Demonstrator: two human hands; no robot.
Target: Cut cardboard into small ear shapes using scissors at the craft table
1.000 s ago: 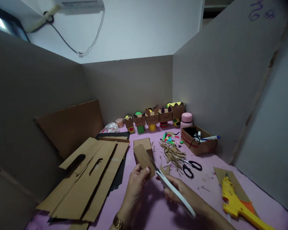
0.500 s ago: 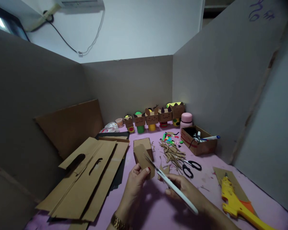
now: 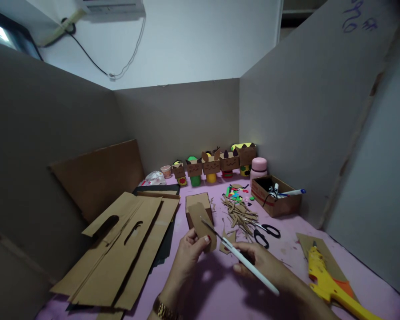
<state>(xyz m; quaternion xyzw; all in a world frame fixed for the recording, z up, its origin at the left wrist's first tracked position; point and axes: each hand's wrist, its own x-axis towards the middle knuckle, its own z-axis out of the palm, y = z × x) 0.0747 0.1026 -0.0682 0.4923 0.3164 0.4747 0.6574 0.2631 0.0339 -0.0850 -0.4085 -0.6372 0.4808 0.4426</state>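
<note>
My left hand (image 3: 193, 249) pinches a strip of brown cardboard (image 3: 202, 222) between thumb and fingers, holding it up tilted. White-handled scissors (image 3: 250, 264) are in my right hand (image 3: 258, 262), their dark blades lying across the strip's right side; how deep they cut I cannot tell. Just behind the strip stands a small cardboard box (image 3: 198, 201) on the pink table. A cut cardboard scrap (image 3: 227, 243) lies under the scissors, near my right fingers.
Flat cardboard sheets (image 3: 120, 253) are stacked at left. Cardboard shreds (image 3: 238, 213), black-handled scissors (image 3: 262, 238), a box of pens (image 3: 276, 206) and a yellow glue gun (image 3: 323, 275) lie to the right. Decorated cardboard figures (image 3: 211, 166) and a pink bottle (image 3: 259, 166) stand at the back.
My right hand and the white-handled scissors have shifted slightly right and down. The cardboard strip has moved a little right and down in my left hand.
</note>
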